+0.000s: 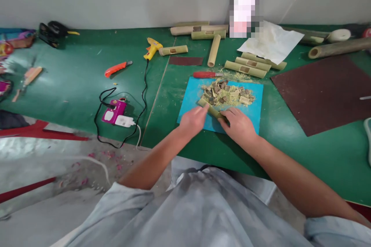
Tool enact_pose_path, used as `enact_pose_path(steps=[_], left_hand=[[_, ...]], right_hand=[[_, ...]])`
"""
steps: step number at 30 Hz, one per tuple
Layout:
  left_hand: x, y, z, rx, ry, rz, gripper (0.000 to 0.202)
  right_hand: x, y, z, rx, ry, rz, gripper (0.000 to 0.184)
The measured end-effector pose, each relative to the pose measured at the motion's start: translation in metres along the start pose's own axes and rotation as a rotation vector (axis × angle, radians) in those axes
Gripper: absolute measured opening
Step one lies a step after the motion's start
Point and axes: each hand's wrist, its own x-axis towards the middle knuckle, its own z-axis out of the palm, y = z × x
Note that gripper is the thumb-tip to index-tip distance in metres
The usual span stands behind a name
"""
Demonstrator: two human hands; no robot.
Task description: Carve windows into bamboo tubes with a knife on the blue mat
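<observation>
A short green bamboo piece lies on a blue cutting mat on the green table. My left hand grips its left part with curled fingers. My right hand is closed over its right end; whether it also holds a tool is hidden. Just beyond the hands sits a heap of bamboo chips and shavings. A red-handled knife rests at the mat's far edge.
Several cut bamboo tubes lie behind the mat, with a white paper sheet. A brown sheet lies at right. To the left are a yellow glue gun, an orange cutter and a magenta power strip with black cable.
</observation>
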Motion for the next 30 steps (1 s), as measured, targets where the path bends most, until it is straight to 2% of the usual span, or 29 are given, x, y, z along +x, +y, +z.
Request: enact_pose_path(steps=[3,6,9,13,16,18,21,24,27,30], left_hand=[[0.005,-0.002,-0.001,-0.048,-0.001,0.03,0.048],[0.022,-0.013,-0.011,-0.071,0.071,-0.037,0.047],[0.05,-0.024,-0.023,-0.159,0.232,-0.108,0.04],[0.091,-0.029,-0.031,-0.345,0.479,-0.098,0.03],[0.114,-0.032,-0.029,-0.421,0.57,-0.085,0.029],[0.121,-0.035,-0.026,-0.434,0.586,-0.066,0.028],[0.116,-0.035,-0.021,-0.396,0.525,0.055,0.025],[0.097,-0.028,-0.019,-0.366,0.406,0.171,0.024],[0.075,-0.019,-0.023,-0.359,0.341,0.178,0.023],[0.059,-0.012,-0.029,-0.339,0.337,0.151,0.023]], right_hand=[[0.0,0.0,-0.002,-0.01,-0.004,-0.007,0.022],[-0.001,-0.002,-0.003,-0.015,-0.004,-0.021,0.023],[-0.002,-0.003,-0.002,-0.015,-0.001,-0.04,0.025],[-0.002,-0.002,0.0,-0.005,0.014,-0.066,0.026],[-0.001,0.0,-0.002,0.011,0.032,-0.088,0.023],[-0.001,0.0,-0.004,0.019,0.047,-0.093,0.022],[0.0,-0.001,-0.005,0.02,0.073,-0.086,0.022],[0.0,-0.002,-0.005,0.02,0.086,-0.085,0.021],[0.0,-0.003,-0.004,0.017,0.099,-0.085,0.022],[-0.001,-0.002,-0.005,0.016,0.112,-0.087,0.02]])
